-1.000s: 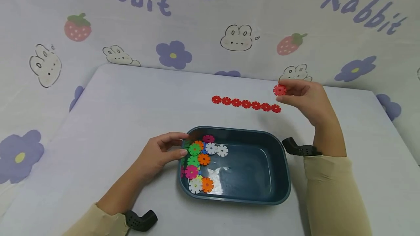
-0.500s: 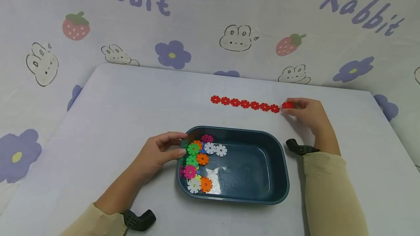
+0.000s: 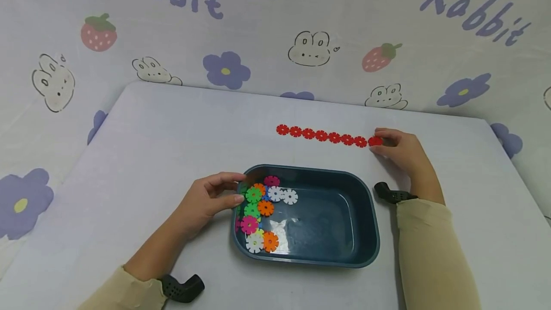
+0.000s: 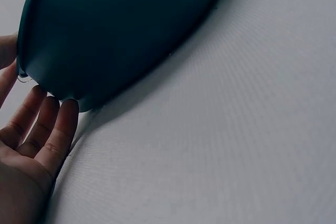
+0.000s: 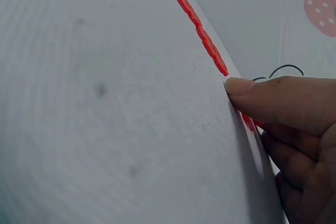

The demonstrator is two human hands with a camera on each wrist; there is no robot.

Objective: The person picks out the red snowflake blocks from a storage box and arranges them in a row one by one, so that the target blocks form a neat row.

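Note:
In the head view a row of red notched plastic discs (image 3: 321, 136) lies on the white table. My right hand (image 3: 400, 152) is at the row's right end and pinches one more red disc (image 3: 375, 141) between thumb and fingers, right beside the last one. The right wrist view shows the thumb (image 5: 252, 95) covering much of that disc. My left hand (image 3: 215, 197) holds the left end of a dark teal plastic basin (image 3: 310, 263), thumb at its rim. From the left wrist, several fingertips rest against the basin's outer wall (image 4: 105, 45).
Inside the basin, notched discs in white (image 3: 255, 242), orange (image 3: 270, 241), green (image 3: 253, 195) and pink (image 3: 249, 225) gather along the left side. Behind the table (image 3: 193, 118) hangs a cloth (image 3: 258, 23) printed with rabbits, flowers and strawberries.
My right hand has come down to the table with its red disc, then slid slightly left up to the row's end. The left hand stays at the basin.

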